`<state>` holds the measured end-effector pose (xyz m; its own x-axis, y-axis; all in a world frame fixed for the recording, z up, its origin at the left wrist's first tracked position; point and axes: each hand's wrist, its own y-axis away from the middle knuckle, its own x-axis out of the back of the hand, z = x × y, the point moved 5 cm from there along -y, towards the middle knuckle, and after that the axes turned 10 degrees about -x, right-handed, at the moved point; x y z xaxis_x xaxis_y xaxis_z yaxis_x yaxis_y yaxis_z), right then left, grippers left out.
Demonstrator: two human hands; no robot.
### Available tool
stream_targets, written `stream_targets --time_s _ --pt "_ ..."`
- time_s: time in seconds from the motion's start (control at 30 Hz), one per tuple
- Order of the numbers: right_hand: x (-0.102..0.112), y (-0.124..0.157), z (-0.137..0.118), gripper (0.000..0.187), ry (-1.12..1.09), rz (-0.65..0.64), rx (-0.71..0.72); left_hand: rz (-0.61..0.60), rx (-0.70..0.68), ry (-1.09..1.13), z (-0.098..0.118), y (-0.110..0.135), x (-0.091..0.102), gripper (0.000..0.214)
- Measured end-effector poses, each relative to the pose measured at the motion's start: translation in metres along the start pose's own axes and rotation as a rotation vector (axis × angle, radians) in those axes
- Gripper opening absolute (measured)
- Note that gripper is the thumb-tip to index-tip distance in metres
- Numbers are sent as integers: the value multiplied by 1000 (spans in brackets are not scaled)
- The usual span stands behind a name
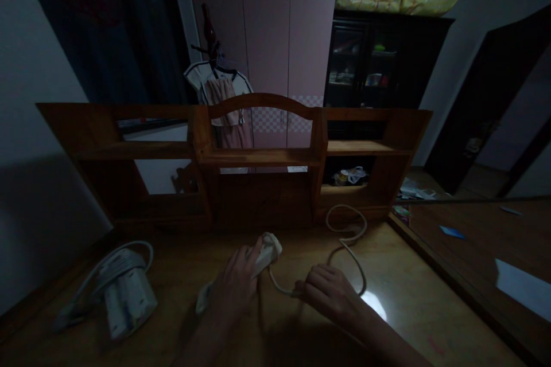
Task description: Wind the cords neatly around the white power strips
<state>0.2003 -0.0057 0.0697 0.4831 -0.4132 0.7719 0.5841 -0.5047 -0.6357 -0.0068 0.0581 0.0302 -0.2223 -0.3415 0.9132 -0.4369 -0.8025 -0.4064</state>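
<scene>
My left hand (236,284) is wrapped over a white power strip (271,249), which slants across the wooden desk with both ends showing past the hand. From the strip's far end a pale cord (279,287) runs toward my right hand (329,293), whose fingers are closed on it. Beyond that hand the same cord curves up and loops loosely near the foot of the shelf; its plug end is dim there. To the left lie more white power strips (129,301) with a cord wound around them.
A wooden desk shelf (262,156) with open compartments stands along the back of the desk (297,332). Right of the raised desk edge, a darker surface holds a white paper sheet (523,289) and a small blue card (451,232). Farther back are pink wardrobes (267,51) and a dark cabinet (387,69).
</scene>
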Motion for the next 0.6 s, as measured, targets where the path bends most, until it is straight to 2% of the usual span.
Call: stream_targets --time_s 0.13,0.27,0.37,0.47,0.6 --pt "3 7 17 11 -89 85 -148 -61 -223 7 28 2 0 88" --pt "5 9 38 17 -354 28 -384 -78 -480 -9 49 4 6 82" --pt "4 7 51 25 -589 -80 -585 -45 -597 -33 57 7 10 72" --pt "3 7 63 33 -811 -106 -770 6 -681 -50 65 11 16 64" --pt "-4 9 69 35 -1075 -132 -850 88 -799 -32 80 19 28 54"
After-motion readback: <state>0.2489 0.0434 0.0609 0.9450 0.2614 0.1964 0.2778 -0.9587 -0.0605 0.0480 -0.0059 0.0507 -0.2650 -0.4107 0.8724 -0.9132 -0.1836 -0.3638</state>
